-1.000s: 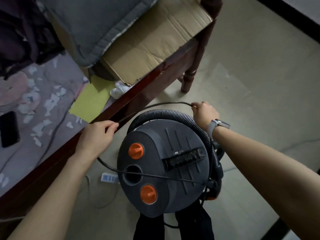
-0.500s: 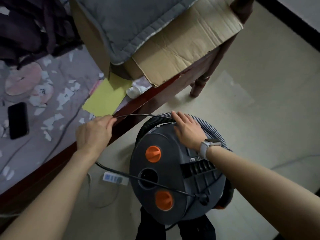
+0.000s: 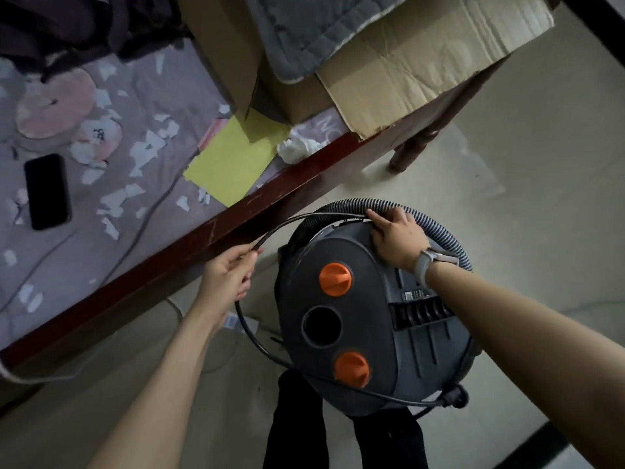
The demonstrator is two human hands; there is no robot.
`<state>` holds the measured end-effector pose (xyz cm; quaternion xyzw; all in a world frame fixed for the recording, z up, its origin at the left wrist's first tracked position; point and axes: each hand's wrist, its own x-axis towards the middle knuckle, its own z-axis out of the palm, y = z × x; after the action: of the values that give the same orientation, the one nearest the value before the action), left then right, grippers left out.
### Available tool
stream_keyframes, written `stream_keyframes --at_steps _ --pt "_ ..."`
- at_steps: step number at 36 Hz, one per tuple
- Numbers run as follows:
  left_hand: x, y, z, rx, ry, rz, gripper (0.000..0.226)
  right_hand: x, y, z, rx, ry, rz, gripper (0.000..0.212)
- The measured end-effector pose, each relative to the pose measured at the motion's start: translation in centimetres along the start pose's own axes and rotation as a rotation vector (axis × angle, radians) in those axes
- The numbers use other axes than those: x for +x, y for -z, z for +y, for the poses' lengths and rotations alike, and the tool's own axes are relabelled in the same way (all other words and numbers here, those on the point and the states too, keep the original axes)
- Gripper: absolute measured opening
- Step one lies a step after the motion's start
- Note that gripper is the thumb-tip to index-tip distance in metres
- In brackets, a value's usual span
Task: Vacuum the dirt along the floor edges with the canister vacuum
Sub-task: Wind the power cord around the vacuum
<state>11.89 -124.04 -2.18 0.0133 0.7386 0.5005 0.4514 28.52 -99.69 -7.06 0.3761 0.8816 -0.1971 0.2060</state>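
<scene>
A dark grey canister vacuum (image 3: 368, 319) with two orange knobs stands on the beige floor in front of my legs. Its ribbed hose (image 3: 436, 228) curls round the far side of the lid. A thin black power cord (image 3: 304, 220) arcs from my left hand over to my right hand and also loops down across the lid near me. My left hand (image 3: 230, 275) grips the cord just left of the canister. My right hand (image 3: 395, 238) lies on the lid's far edge with its fingers on the cord and hose.
A bed with a dark red wooden rail (image 3: 189, 245) runs along the left. On it lie a phone (image 3: 47, 191), a yellow paper (image 3: 233, 160), paper scraps and a cardboard box (image 3: 406, 72) under a grey quilt. A white power strip (image 3: 241, 323) lies on the floor.
My right hand slid from the middle of the lid to its far edge by the hose. My left hand dropped off the bed rail toward the canister, still holding the cord. The view shifted.
</scene>
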Motion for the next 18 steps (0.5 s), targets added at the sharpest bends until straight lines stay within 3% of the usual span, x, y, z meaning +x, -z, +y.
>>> stream_keyframes --at_steps 3,8,11,14,18 --pt "0.3 -0.2 -0.7 0.085 -0.034 0.051 0.018 -0.2 0.5 -0.5 0.133 0.001 0.024 0.047" --pt "0.6 -0.6 -0.7 0.104 -0.042 0.128 0.025 -5.1 2.0 -3.2 0.451 0.103 0.227 0.038" --pt "0.3 -1.0 -0.8 0.079 -0.013 0.186 0.027 -9.9 0.5 -3.9 0.494 0.142 0.316 0.037" --pt "-0.4 -1.4 -1.0 0.034 0.009 0.183 0.029 -14.2 -1.8 -3.6 0.52 0.066 0.371 0.034" --pt "-1.6 -1.8 -1.2 0.009 0.029 0.171 0.025 -17.9 -4.2 -3.8 0.398 0.069 0.402 0.036"
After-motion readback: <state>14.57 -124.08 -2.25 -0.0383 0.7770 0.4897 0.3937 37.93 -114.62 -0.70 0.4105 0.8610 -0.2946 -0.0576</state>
